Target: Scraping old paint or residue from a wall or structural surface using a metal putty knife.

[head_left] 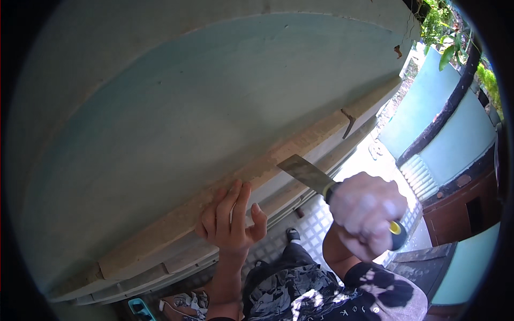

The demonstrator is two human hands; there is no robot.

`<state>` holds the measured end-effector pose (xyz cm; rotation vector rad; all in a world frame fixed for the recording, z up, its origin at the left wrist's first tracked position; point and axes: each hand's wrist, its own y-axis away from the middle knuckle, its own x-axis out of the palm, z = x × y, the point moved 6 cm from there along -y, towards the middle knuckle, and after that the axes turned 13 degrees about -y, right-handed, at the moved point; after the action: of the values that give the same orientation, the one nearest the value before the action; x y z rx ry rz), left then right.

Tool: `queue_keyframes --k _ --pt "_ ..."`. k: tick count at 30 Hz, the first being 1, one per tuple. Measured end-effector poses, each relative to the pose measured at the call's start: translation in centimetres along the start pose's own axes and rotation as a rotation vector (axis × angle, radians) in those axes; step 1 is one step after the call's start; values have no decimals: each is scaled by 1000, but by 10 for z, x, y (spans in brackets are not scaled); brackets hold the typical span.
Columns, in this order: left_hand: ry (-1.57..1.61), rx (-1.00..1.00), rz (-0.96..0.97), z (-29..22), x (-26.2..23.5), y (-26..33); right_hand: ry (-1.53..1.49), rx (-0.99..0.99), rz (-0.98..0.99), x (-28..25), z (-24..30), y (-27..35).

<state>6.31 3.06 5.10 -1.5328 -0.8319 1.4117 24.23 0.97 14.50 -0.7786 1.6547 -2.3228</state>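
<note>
My right hand is closed round the black and yellow handle of a putty knife. Its flat metal blade points up and left, with the tip at the front edge of a tan ledge that runs along the wall. The ledge's surface looks patchy and worn near the blade. My left hand lies with its fingers stretched out on the same ledge, left of the blade, holding nothing. A dark bracket-like piece sits on the ledge beyond the blade.
A pale green wall rises behind the ledge. More ledges step down below it. A turquoise container stands at the lower left. Tiled floor lies under me; at right are a brown door and a dark trunk.
</note>
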Motion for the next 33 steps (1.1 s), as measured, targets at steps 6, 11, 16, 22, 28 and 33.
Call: queue_keyframes --k 6,11,16,22,28,33 --pt "-26 -2 11 2 1 0 34 35 121 0 -18 -3" --pt "-29 3 -13 -2 2 1 -41 -15 91 -7 -13 1" --pt "-50 -15 -23 1 1 4 -270 -176 267 -10 9 -2" --pt "-40 -13 -34 1 3 3 -84 -24 82 -7 -3 -3" --pt "-46 -1 -55 -1 2 0 -90 83 92 -6 7 -7" --pt "-49 -13 -65 2 7 2 -185 -6 142 -7 11 -6"
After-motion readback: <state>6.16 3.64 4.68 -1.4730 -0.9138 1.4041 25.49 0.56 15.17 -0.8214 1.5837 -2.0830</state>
